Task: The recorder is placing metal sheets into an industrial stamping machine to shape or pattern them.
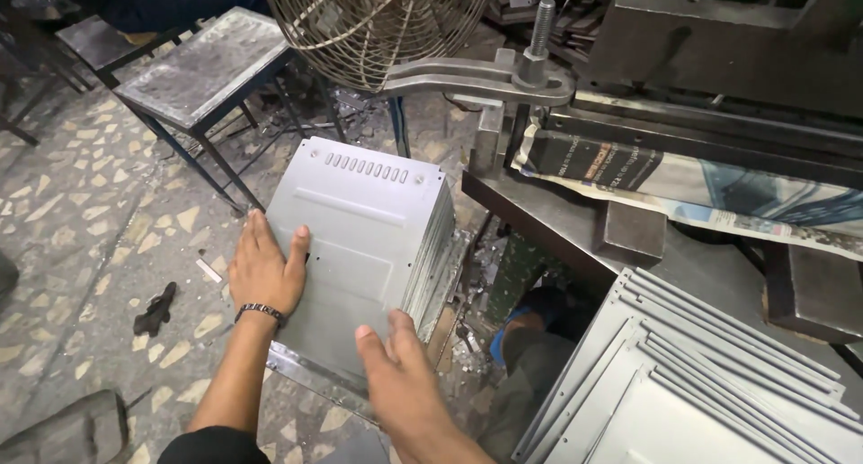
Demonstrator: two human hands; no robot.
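Observation:
A stack of grey sheet-metal panels (364, 235) with a row of slots near its far edge stands on a low support beside the machine. My left hand (265, 266), with a bracelet on the wrist, lies flat against the stack's left edge, fingers spread. My right hand (400, 374) hovers at the stack's near right corner, fingers apart, touching or almost touching the top panel. Neither hand holds anything.
A second pile of grey panels (701, 383) lies at the lower right. A heavy press machine (683, 77) with newspaper (719, 190) on its bed fills the right. A wire fan guard (378, 23) and metal stool (202, 68) stand behind. A dark rag (155, 309) lies on the terrazzo floor.

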